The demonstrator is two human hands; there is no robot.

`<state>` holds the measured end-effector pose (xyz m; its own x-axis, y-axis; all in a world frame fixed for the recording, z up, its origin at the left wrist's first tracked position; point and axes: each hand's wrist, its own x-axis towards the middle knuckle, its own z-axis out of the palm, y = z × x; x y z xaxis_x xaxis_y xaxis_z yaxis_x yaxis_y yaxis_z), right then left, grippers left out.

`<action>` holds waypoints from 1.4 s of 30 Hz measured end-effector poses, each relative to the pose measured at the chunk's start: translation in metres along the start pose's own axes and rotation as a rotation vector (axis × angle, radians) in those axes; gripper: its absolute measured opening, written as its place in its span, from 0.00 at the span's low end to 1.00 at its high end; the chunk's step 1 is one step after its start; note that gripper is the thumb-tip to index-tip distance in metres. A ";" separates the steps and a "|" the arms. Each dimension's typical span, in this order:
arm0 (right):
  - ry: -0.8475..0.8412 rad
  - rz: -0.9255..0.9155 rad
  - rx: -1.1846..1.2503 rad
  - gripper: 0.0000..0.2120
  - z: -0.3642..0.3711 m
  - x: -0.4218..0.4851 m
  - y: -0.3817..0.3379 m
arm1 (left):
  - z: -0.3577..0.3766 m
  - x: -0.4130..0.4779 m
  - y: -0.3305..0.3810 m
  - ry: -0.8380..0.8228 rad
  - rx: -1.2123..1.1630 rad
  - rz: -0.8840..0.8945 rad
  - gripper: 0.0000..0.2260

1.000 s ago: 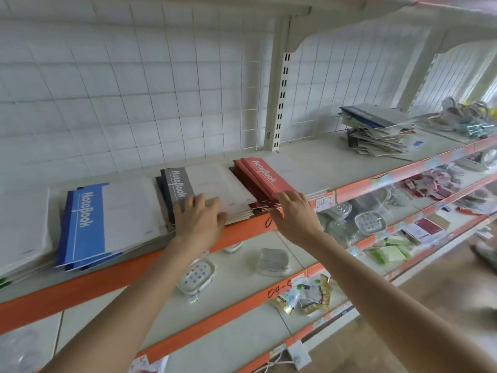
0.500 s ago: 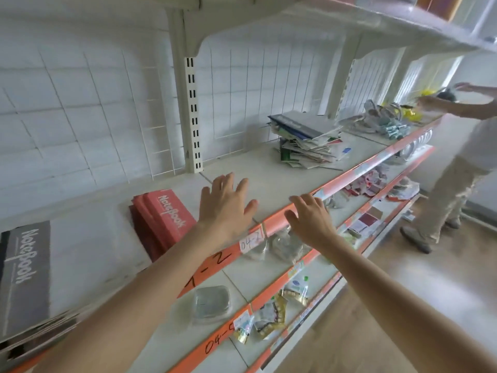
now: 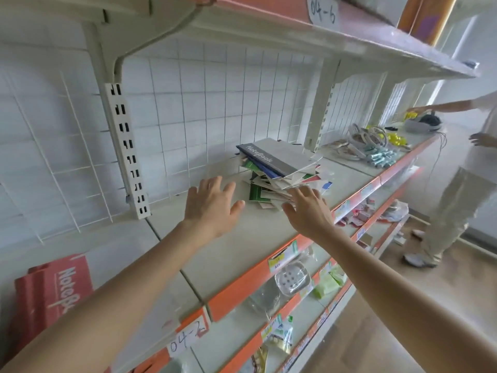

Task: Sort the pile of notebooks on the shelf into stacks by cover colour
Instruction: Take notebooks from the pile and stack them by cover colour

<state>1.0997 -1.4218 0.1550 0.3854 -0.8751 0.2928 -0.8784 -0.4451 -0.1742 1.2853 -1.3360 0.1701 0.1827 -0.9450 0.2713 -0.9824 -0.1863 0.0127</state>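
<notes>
Your left hand (image 3: 212,208) and right hand (image 3: 309,211) hover empty, fingers spread, beside the notebook pile (image 3: 279,170) on the shelf (image 3: 242,251).

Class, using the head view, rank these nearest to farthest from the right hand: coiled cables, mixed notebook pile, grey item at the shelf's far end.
1. mixed notebook pile, just ahead of the right hand.
2. coiled cables, next bay rightward.
3. grey item, shelf's far end.

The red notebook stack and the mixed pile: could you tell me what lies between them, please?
In the head view, only bare shelf separates the red notebook stack and the mixed pile; the left hand hovers over it.
</notes>
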 end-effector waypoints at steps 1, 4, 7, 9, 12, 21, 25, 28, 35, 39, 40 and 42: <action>0.002 -0.011 0.014 0.19 0.002 0.006 0.002 | 0.003 0.004 0.003 -0.007 0.002 -0.005 0.23; 0.011 -0.042 0.043 0.19 0.008 0.027 0.009 | 0.013 0.014 0.012 -0.026 0.000 -0.022 0.23; 0.044 -0.079 0.079 0.18 0.010 0.051 0.018 | 0.024 0.023 0.022 -0.051 0.003 -0.053 0.24; 0.069 -0.113 0.089 0.18 0.007 0.072 0.024 | 0.032 0.029 0.029 -0.061 0.005 -0.089 0.23; 0.024 -0.150 0.099 0.16 0.007 0.111 0.033 | 0.040 0.039 0.039 -0.062 -0.001 -0.159 0.24; -0.152 -0.448 -0.178 0.12 0.016 0.160 0.039 | 0.058 0.068 0.069 -0.028 0.011 -0.282 0.23; -0.037 -0.516 -0.161 0.12 0.010 0.152 0.041 | 0.058 0.089 0.085 0.110 -0.395 -0.381 0.19; -0.046 -0.498 -0.078 0.12 0.002 0.151 0.048 | 0.053 0.102 0.101 0.131 -0.797 -0.483 0.11; -0.104 -0.789 0.004 0.15 -0.003 0.115 0.051 | 0.052 0.117 0.103 0.003 -1.577 -0.768 0.16; -0.090 -0.955 0.227 0.17 0.005 0.110 0.057 | 0.050 0.114 0.102 0.169 -1.701 -0.906 0.10; -0.080 -0.954 0.276 0.20 0.007 0.113 0.058 | 0.049 0.113 0.101 0.221 -1.710 -0.926 0.08; -0.071 -0.897 0.294 0.19 0.012 0.127 0.061 | 0.046 0.107 0.098 0.327 -1.753 -0.969 0.07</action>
<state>1.0988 -1.5626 0.1700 0.9072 -0.1880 0.3763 -0.1431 -0.9792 -0.1441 1.2106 -1.4678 0.1559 0.7509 -0.6028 -0.2699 0.4056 0.0984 0.9087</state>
